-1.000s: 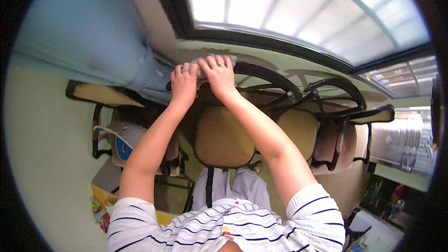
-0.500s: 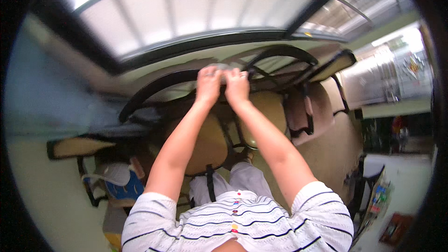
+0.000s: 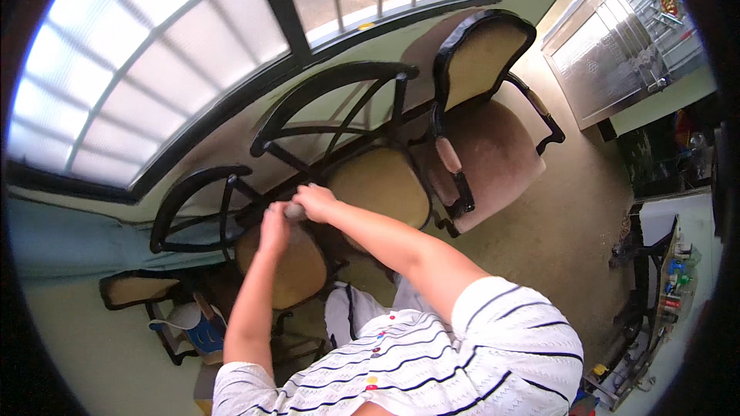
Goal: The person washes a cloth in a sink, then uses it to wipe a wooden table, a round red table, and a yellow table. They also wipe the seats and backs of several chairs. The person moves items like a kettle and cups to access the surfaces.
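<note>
Both my arms reach forward over a row of black-framed chairs. My left hand [image 3: 275,225] is closed in front of the nearer chair with a round, open back and tan seat [image 3: 297,273]. Close beside it, my right hand [image 3: 314,202] is closed too, near the second tan-seated chair [image 3: 378,185]. Between the two hands shows a small grey rounded thing [image 3: 294,213], gripped from both sides. Fingers cover most of it, so its kind does not show.
Right of the chairs stands an armchair [image 3: 493,162] with a pinkish seat. Behind runs a barred window [image 3: 297,15] in a black frame. A blue curtain [image 3: 69,239] hangs at left, above a chair holding a blue and white bag [image 3: 202,331]. A metal door [image 3: 609,38] is at far right.
My view has turned to the right and sharpened. Both hands have come lower and left in the picture, still together around the grey thing, and the armchair shows more fully.
</note>
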Demonstrator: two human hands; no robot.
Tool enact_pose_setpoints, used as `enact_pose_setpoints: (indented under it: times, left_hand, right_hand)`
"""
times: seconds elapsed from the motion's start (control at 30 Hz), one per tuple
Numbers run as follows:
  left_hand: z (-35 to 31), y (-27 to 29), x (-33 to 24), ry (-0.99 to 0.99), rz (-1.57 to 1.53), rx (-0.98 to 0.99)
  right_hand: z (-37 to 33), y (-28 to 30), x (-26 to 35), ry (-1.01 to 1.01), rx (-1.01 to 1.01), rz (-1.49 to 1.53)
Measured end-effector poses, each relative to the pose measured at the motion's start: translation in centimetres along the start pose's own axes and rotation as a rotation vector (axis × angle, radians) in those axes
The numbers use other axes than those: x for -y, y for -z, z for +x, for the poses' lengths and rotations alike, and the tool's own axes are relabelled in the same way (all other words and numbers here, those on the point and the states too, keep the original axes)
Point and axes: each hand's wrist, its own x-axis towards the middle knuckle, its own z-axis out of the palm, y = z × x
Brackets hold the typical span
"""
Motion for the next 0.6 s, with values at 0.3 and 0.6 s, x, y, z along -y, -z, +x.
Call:
enact_pose_setpoints:
  times: [0.3, 0.6]
  left_hand:
    - [8.2, -8.9, -24.6, -0.235, -0.176, 0.022]
    - [19.4, -10.8, -36.0, -0.275, -0.220, -0.376]
  right_hand:
    - [-17.0, 16.6, -16.5, -0.001, -0.319, -0.228]
    - [-15.6, 32.6, -20.9, 0.083, -0.550, -0.584]
